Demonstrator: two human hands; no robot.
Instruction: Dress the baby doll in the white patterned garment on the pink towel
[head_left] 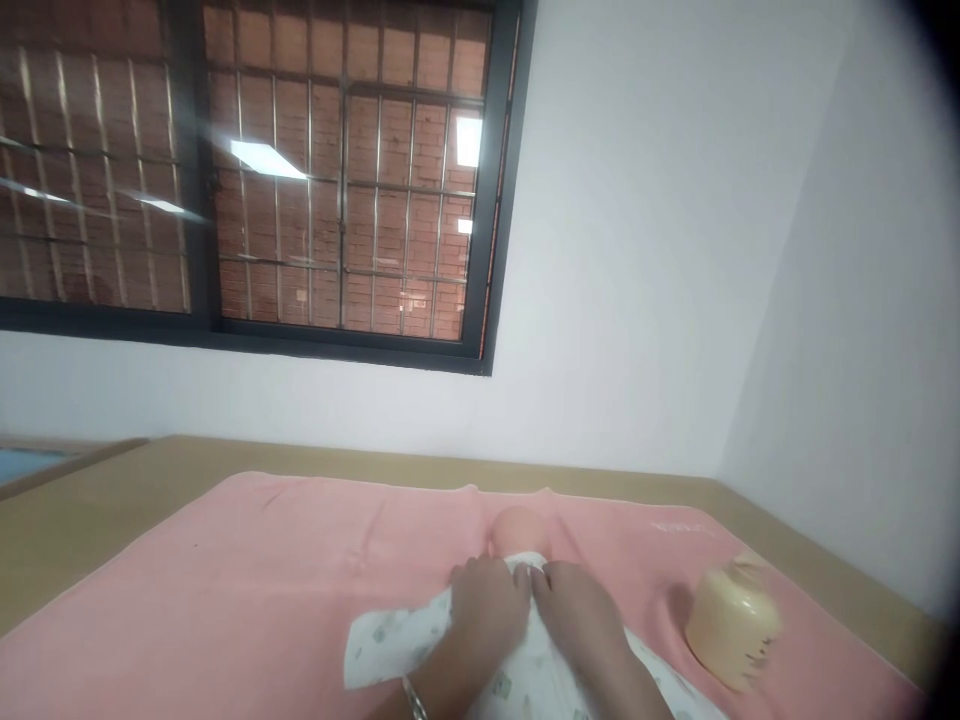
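A baby doll point(520, 530) lies on its back or front, I cannot tell which, with only the smooth top of its round head showing. It wears a white garment point(394, 640) with small grey-green prints, one sleeve spread out to the left. At the neckline, my left hand point(487, 600) is closed on the cloth, its fingertips mostly hidden. Right beside it, my right hand point(576, 608) pinches the same neckline, thumbs nearly touching. The doll's lower body is out of frame or under my forearms.
A pink mat point(247, 580) with wrinkles covers most of the wooden table point(97, 520). To the right stands a blurred, cream-yellow rounded container point(733, 625) with dark markings. Behind the table are a white wall point(637, 250) and a dark-framed barred window point(345, 345).
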